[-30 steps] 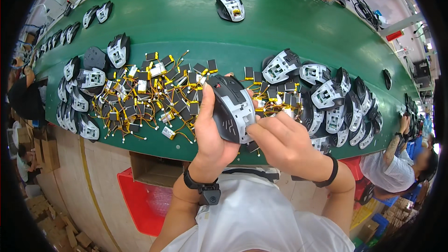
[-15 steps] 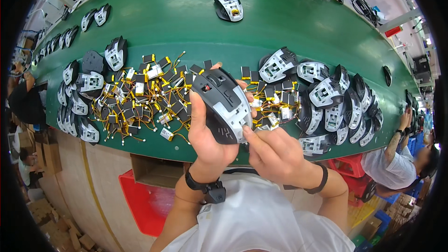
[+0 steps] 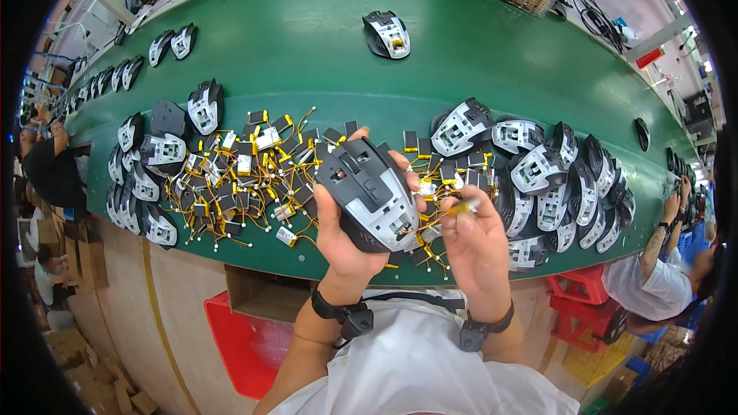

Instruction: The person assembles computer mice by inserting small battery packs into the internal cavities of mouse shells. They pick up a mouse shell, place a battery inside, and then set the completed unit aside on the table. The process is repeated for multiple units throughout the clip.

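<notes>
My left hand (image 3: 346, 250) is closed around a half-assembled computer mouse (image 3: 377, 211), black at the top with a pale grey lower section. A green circuit board shows through an opening at its lower end. To the right of it, my right hand (image 3: 480, 257) pinches a small battery (image 3: 463, 207) in yellow tape, partly hidden by the fingers. Thin wires run from the battery toward that opening; whether they are plugged in I cannot tell. Behind the mouse lies a loose pile of wired batteries (image 3: 231, 173) on the green table (image 3: 300, 61).
Several partly built mice (image 3: 538, 173) are heaped at the right, more (image 3: 164, 150) at the left. One single mouse (image 3: 387, 34) lies farther back. Below the table edge stand a red bin (image 3: 231, 346) and a cardboard box (image 3: 269, 296). A co-worker (image 3: 649, 273) sits at the right.
My right hand has drawn back from the mouse's lower end and turned upward, with the battery now showing in its fingers. The whole view has shifted slightly; the mouse stays in my left hand.
</notes>
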